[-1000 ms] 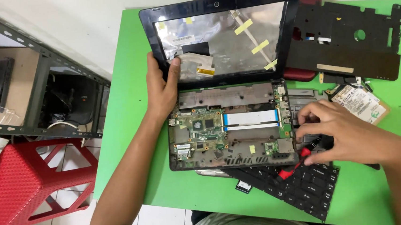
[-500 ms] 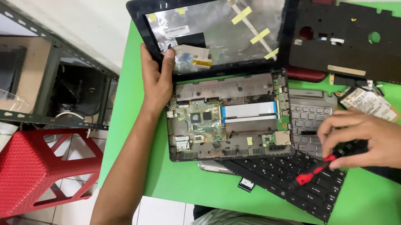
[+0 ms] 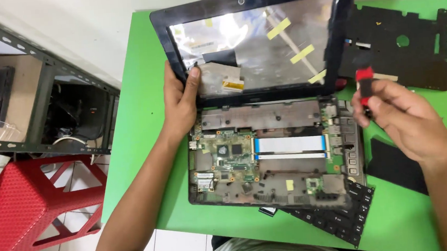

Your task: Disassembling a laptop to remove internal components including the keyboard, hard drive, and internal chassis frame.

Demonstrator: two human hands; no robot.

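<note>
Your left hand [image 3: 180, 99] is clamped on the left edge of the lid bezel [image 3: 168, 45], thumb on the front face beside the bare back of the screen panel [image 3: 259, 41], fingers wrapped behind; your right hand [image 3: 404, 118] is closed on a red and black screwdriver [image 3: 364, 81], pinched near its cap so that the red end stands above your fingers and the tip is hidden under them. The opened laptop base [image 3: 275, 153] lies just below your left grip and to the left of your right one, its green board [image 3: 225, 154] and white ribbon cable [image 3: 290, 144] exposed. Judging from this, you are bringing the driver to the hinge side of the base, so keep the left hand firm: the lid is upright on a stripped chassis and could tip back if that grip loosens. Slide your right fingers lower on the handle before seating the tip, since the present pinch gives little control. Approach from the right, clear of the ribbon. The keyboard [image 3: 340, 217] sits under the base below your right wrist, and the black cover plate [image 3: 412, 44] lies above it; do not rest your forearm on either.
</note>
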